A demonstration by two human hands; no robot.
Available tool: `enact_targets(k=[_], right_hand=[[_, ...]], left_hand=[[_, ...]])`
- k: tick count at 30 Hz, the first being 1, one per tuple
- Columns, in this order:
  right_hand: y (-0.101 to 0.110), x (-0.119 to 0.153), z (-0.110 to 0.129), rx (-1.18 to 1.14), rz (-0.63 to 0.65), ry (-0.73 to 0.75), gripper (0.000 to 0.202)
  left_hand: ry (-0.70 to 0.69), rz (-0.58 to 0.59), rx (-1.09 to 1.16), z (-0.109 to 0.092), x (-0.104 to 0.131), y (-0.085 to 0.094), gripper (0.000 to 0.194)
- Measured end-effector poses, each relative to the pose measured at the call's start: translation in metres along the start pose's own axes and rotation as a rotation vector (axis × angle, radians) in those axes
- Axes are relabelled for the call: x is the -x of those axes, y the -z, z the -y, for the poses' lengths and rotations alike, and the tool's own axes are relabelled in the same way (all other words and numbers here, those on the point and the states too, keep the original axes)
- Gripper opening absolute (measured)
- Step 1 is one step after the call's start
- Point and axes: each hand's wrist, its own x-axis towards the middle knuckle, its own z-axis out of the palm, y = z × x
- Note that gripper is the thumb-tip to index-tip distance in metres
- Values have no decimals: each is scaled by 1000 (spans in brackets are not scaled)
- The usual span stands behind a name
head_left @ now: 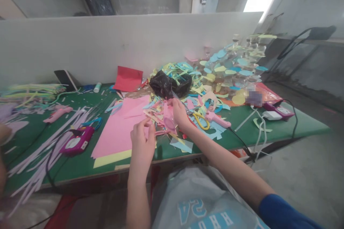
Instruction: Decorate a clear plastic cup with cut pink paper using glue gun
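Note:
Near the table's front edge, my left hand [143,136] has its fingers curled together around what looks like a small piece of pink paper, mostly hidden by the fingers. My right hand [179,113], just to the right and slightly farther off, pinches a curled piece of pink paper [169,118]. Beneath both hands lie scraps of pink, blue and yellow paper. Scissors with yellow handles [203,123] rest right beside my right wrist. A pink hot glue gun [217,118] lies beyond them. Stacked pink sheets [114,132] spread left of my left hand.
A black plastic bag [162,84] sits behind my hands amid offcuts. At the back right stand clear cups with coloured paper discs [243,62]. Purple power box [77,140], another glue gun [57,113], pale paper strips [51,146] and a phone [65,80] lie left. Another person's arm shows far left.

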Motion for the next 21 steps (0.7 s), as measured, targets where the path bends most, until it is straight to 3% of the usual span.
enact_targets(k=[5,11,16,21], right_hand=[[-1,-10,-3,-262,-54,-206,33],[-2,-7,3,-535,4,-388,22],[-3,3,20,-680,69,-485,20],[-6,14,34,-772,108,-537,18]], left_hand=[[62,110,119,-1,4,-7,33],[262,267,459,-4,4,-25,36],[331,299,711,-9,5,-36,43],[365,303,921,-16,8,-36,40]])
